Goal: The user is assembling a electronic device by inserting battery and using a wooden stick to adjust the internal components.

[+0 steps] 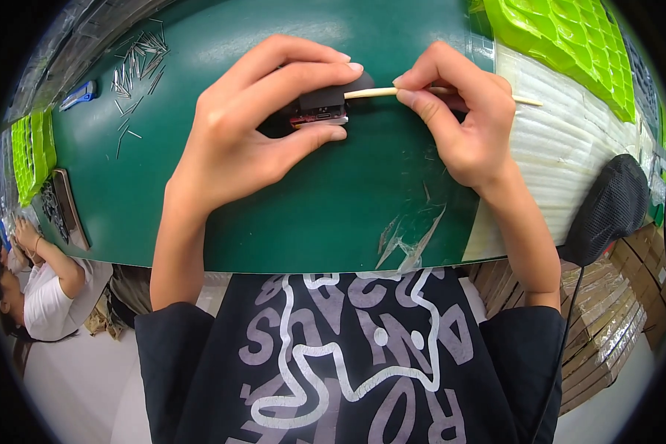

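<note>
My left hand [255, 122] grips a small black device [322, 103] with a reddish board edge and a port showing on its near side, holding it just above the green mat [200, 214]. My right hand [462, 118] pinches a thin wooden stick [370, 92] between thumb and forefinger. The stick lies level, its left tip touching the right end of the device, its other end poking out past my hand to the right.
Several small metal pins [137, 63] lie scattered at the mat's far left, next to a blue tool [78, 95]. Green moulded trays sit at far right [570, 44] and left [29, 152]. White corrugated sheet [570, 148], crumpled clear tape [411, 240], another seated person [44, 285] at left.
</note>
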`<state>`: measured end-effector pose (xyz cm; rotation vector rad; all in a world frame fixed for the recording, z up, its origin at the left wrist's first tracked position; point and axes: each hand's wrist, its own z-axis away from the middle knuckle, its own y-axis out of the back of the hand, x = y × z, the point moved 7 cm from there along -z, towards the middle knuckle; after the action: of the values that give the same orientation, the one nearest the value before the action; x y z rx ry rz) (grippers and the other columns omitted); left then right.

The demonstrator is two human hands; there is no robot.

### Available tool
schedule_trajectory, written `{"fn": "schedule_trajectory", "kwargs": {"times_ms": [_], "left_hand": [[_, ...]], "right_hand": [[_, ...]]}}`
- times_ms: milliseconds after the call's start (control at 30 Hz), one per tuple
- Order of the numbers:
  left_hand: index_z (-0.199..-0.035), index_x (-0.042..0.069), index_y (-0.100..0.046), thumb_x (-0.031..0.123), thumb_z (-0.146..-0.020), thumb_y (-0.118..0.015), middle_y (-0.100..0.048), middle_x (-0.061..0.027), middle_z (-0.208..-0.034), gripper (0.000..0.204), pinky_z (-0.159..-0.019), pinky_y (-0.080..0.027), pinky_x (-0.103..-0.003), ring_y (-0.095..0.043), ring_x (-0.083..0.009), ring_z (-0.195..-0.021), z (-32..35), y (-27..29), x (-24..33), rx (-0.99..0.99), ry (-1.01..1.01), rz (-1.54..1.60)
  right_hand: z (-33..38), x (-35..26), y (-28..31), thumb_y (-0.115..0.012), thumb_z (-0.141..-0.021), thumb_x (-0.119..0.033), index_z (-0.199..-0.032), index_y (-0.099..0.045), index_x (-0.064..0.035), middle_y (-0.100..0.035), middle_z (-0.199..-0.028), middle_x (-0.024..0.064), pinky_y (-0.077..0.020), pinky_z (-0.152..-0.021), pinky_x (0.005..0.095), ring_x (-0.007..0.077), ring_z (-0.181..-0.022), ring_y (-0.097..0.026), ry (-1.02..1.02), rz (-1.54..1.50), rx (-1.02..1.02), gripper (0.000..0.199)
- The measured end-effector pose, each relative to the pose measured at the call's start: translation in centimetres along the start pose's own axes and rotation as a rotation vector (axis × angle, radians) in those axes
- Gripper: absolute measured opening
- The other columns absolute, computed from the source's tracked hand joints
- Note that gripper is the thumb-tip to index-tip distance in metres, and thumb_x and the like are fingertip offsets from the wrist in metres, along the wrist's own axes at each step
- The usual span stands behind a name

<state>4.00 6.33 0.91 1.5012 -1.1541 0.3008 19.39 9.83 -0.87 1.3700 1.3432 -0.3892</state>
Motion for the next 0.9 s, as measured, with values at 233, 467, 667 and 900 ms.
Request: {"fn": "schedule_trajectory", "kwargs": {"times_ms": [233, 467, 667, 900], "left_hand": [[-0.104, 0.0, -0.064, 0.003, -0.061, -0.076, -0.062, -0.0139, -0.105, 0.044, -0.084, -0.049, -0.034, -0.061, -0.0259, -0.098, -0.1, 0.0, -0.66, -0.028, 0.042, 0.045], [-0.104, 0.0, -0.065, 0.003, -0.061, -0.076, -0.062, -0.0139, -0.105, 0.044, -0.083, -0.049, -0.033, -0.061, -0.0258, -0.097, -0.11, -0.04, -0.43, -0.019, 0.04, 0.008], [-0.103, 0.0, -0.065, 0.002, -0.061, -0.076, -0.062, -0.0139, -0.103, 0.044, -0.081, -0.05, -0.032, -0.062, -0.0247, -0.094, -0.24, -0.31, 0.28, 0.015, 0.01, -0.047], [-0.104, -0.001, -0.064, 0.003, -0.061, -0.077, -0.062, -0.0136, -0.104, 0.045, -0.082, -0.05, -0.032, -0.061, -0.0246, -0.095, -0.31, -0.08, -0.34, 0.011, 0.002, 0.0]], "right_hand": [[0.07, 0.23, 0.56, -0.063, -0.071, 0.001, -0.071, -0.054, -0.0048, -0.056, -0.056, 0.0052, -0.0404, -0.044, 0.0253, 0.0178, -0.048, -0.057, -0.019, -0.055, 0.038, 0.01], [0.07, 0.17, 0.2, -0.061, -0.071, 0.0, -0.07, -0.053, -0.0069, -0.054, -0.054, 0.0036, -0.0378, -0.043, 0.027, 0.018, -0.045, -0.054, -0.009, -0.003, 0.029, 0.011], [-0.05, 0.01, 0.38, -0.057, -0.07, 0.001, -0.069, -0.052, -0.0086, -0.052, -0.052, 0.0031, -0.0346, -0.041, 0.0298, 0.0192, -0.044, -0.052, 0.003, 0.065, 0.04, 0.01], [-0.03, 0.04, 0.26, -0.059, -0.071, 0.0, -0.07, -0.053, -0.0074, -0.055, -0.054, 0.0033, -0.0374, -0.043, 0.0278, 0.0191, -0.047, -0.055, -0.015, 0.032, 0.039, 0.009]]}}
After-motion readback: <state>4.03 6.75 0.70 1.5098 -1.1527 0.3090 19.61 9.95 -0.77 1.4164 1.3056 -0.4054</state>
